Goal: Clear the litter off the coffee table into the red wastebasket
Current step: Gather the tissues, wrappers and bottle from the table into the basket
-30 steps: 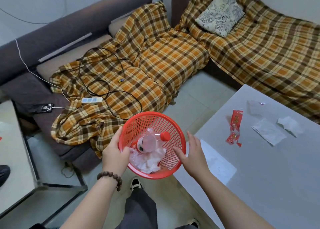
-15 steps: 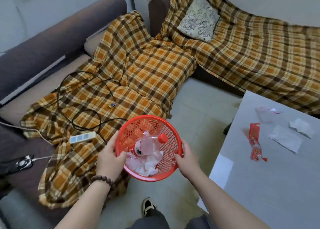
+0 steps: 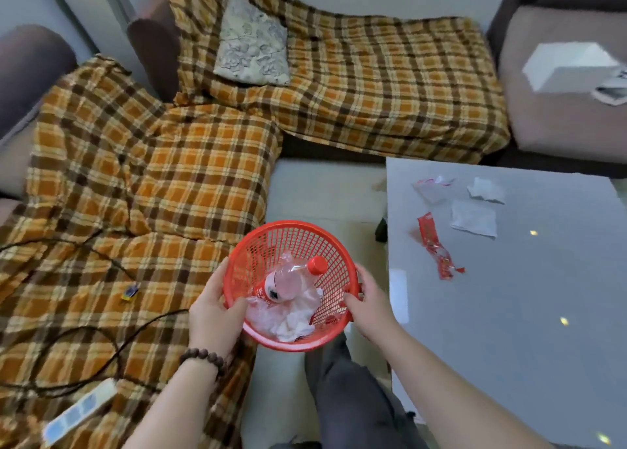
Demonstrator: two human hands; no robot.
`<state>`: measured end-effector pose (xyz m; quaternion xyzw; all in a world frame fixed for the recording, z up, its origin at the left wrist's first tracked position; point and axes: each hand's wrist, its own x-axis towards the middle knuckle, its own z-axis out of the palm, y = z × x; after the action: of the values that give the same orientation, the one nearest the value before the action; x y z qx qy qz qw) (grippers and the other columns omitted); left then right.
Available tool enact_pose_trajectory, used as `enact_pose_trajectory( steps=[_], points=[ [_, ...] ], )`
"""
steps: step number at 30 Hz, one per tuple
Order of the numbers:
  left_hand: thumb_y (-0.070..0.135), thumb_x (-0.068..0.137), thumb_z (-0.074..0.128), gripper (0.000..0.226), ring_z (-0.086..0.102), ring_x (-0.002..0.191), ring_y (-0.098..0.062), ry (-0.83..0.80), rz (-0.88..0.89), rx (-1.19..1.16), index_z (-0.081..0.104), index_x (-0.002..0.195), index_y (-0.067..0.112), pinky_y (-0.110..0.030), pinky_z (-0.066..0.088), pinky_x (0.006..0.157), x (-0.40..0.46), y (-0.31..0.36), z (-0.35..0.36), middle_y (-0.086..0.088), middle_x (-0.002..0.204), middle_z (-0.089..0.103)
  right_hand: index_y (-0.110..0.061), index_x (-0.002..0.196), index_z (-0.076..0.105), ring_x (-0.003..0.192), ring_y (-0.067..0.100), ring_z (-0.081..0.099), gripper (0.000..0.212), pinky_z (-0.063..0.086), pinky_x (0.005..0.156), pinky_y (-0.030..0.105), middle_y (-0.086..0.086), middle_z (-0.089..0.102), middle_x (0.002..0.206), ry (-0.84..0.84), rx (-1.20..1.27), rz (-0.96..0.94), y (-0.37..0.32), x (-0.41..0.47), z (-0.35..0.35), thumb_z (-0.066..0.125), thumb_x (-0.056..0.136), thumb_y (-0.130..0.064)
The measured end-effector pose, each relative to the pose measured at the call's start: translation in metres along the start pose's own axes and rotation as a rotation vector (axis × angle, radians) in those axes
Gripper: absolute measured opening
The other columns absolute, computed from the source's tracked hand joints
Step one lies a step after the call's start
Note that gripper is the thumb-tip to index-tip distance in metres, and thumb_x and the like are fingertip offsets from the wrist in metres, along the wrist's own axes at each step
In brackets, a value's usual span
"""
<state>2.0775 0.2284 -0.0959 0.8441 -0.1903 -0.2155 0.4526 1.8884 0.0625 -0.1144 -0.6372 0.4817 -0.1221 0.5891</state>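
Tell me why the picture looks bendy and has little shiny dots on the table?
Head view: the wide lens bends straight lines, so the table edge and sofa curve near the borders; the yellow dots are light glare on the glossy top; the white box at the far right looks smeared; the basket in the left hand and right hand stays fairly sharp.

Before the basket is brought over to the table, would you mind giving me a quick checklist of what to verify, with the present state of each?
1. Both hands on the red wastebasket: ok; left hand and right hand grip opposite sides of the rim.
2. Basket level: not ok, it tilts toward the person.
3. Contents inside: ok; plastic bottle and crumpled tissues sit within.
4. Litter left on the coffee table: not ok; red wrapper and white papers remain.
5. Room in the basket: ok.
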Motion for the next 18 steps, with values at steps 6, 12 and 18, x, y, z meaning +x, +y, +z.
enact_pose_trajectory(
  steps=[6, 12, 18],
  points=[
    [0.003, 0.074, 0.063, 0.071, 0.062, 0.078, 0.012, -0.079, 0.065, 0.072, 0.050, 0.134, 0.038, 0.001, 0.040, 0.060, 0.096, 0.046, 0.055, 0.020, 0.091, 0.069, -0.031, 0.131, 0.044, 0.089, -0.007, 0.055, 0.048, 0.043, 0.067, 0.009, -0.023, 0.057, 0.098, 0.118, 0.078, 0.018, -0.010, 0.086, -0.027, 0.053, 0.088, -0.010],
    [0.005, 0.074, 0.062, 0.072, 0.064, 0.082, 0.002, -0.186, 0.138, 0.165, 0.047, 0.136, 0.038, -0.010, 0.043, 0.064, 0.216, 0.126, 0.135, 0.017, 0.093, 0.069, -0.033, 0.131, 0.043, 0.089, -0.007, 0.057, 0.047, 0.048, 0.071, 0.010, -0.027, 0.058, 0.097, 0.196, 0.161, 0.047, -0.036, 0.200, -0.082, 0.050, 0.090, -0.012],
    [0.004, 0.076, 0.060, 0.072, 0.063, 0.095, -0.011, -0.306, 0.249, 0.243, 0.044, 0.139, 0.035, -0.021, 0.047, 0.075, 0.289, 0.208, 0.219, 0.006, 0.109, 0.067, -0.032, 0.135, 0.037, 0.095, 0.008, 0.060, 0.049, 0.054, 0.085, 0.031, -0.018, 0.058, 0.101, 0.344, 0.186, 0.099, -0.053, 0.275, -0.152, 0.048, 0.091, -0.013]
  ],
)
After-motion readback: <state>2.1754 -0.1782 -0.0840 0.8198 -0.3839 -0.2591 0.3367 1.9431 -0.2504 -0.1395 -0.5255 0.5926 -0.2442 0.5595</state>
